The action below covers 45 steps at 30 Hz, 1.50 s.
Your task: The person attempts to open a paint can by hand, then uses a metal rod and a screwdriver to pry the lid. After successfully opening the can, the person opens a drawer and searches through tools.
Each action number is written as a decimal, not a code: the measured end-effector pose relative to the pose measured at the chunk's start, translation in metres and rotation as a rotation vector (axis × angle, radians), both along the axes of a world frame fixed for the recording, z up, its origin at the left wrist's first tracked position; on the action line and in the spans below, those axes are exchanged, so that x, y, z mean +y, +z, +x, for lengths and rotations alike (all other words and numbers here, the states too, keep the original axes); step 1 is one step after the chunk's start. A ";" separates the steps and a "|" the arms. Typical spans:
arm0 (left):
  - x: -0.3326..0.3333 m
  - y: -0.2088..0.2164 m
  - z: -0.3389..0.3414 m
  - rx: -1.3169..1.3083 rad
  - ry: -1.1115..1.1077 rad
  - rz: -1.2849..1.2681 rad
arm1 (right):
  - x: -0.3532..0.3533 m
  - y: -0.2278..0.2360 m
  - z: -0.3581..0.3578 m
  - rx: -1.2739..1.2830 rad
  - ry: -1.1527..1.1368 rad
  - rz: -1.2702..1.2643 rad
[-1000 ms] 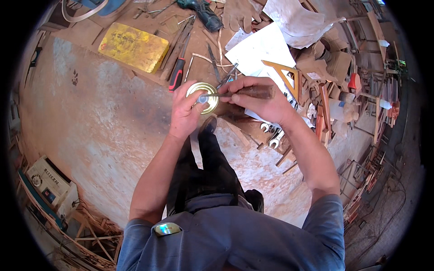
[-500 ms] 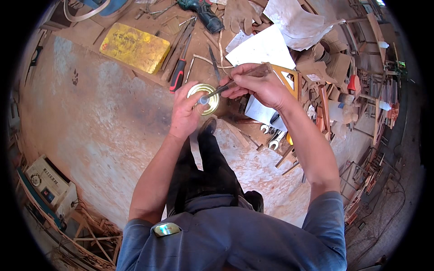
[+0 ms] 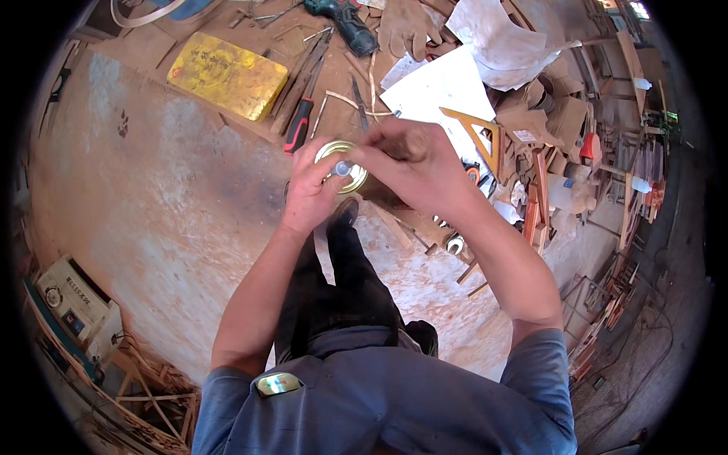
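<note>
My left hand (image 3: 312,188) is closed round the rim of a round gold-coloured tin (image 3: 359,180), held up in front of me. A small pale grey cap (image 3: 343,168) sits at the middle of its top. My right hand (image 3: 413,171) is curled beside the tin, thumb and fingertips reaching over its right rim toward the cap. Tucked in the right palm is a brown wooden-handled tool (image 3: 415,143); fingers hide most of it. Whether the right fingertips touch the cap cannot be made out.
Ahead lies a cluttered bench with a yellow case (image 3: 227,76), a red-and-black screwdriver (image 3: 299,127), a drill (image 3: 347,26), gloves (image 3: 406,29), white paper (image 3: 455,83) and a yellow set square (image 3: 484,140). A spanner (image 3: 455,244) lies right of my leg. A pale machine (image 3: 80,307) stands at the lower left.
The tool's tip was at the cap, with its handle pointing right. My right hand has since turned and moved in, bringing its fingers to the tin. My left hand stays nearly still.
</note>
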State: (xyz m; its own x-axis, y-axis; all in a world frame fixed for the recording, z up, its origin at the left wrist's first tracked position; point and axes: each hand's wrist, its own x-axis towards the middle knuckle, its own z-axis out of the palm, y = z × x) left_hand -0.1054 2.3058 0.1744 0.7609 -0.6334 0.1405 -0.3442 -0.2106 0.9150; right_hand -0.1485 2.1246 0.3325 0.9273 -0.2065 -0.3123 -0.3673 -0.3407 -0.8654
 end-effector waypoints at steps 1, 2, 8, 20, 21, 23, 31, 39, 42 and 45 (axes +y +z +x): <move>0.000 0.000 0.000 0.009 -0.004 -0.001 | 0.001 -0.003 0.007 -0.096 0.034 -0.093; 0.000 0.001 -0.001 0.012 -0.001 -0.007 | 0.002 -0.004 0.014 -0.115 -0.019 -0.036; 0.000 0.002 0.001 -0.012 -0.006 -0.018 | 0.010 -0.017 0.041 -0.130 -0.318 0.506; 0.002 0.001 0.001 0.034 -0.014 -0.042 | 0.033 -0.042 0.065 -0.083 -0.379 0.403; 0.002 0.002 0.002 0.026 -0.019 -0.042 | 0.035 -0.046 0.064 -0.101 -0.375 0.360; 0.002 0.004 0.002 0.022 -0.024 -0.037 | 0.038 -0.048 0.062 -0.110 -0.388 0.303; 0.000 -0.012 0.003 -0.039 -0.010 -0.057 | 0.064 -0.041 0.053 -0.228 -0.481 0.010; 0.001 -0.006 0.001 -0.061 0.009 -0.034 | 0.061 -0.065 0.034 -0.396 -0.723 0.329; 0.001 -0.004 0.000 -0.055 0.016 -0.044 | 0.060 -0.071 0.026 -0.413 -0.676 0.226; 0.000 -0.004 -0.001 -0.052 0.019 -0.032 | 0.061 -0.082 0.021 -0.520 -0.650 0.213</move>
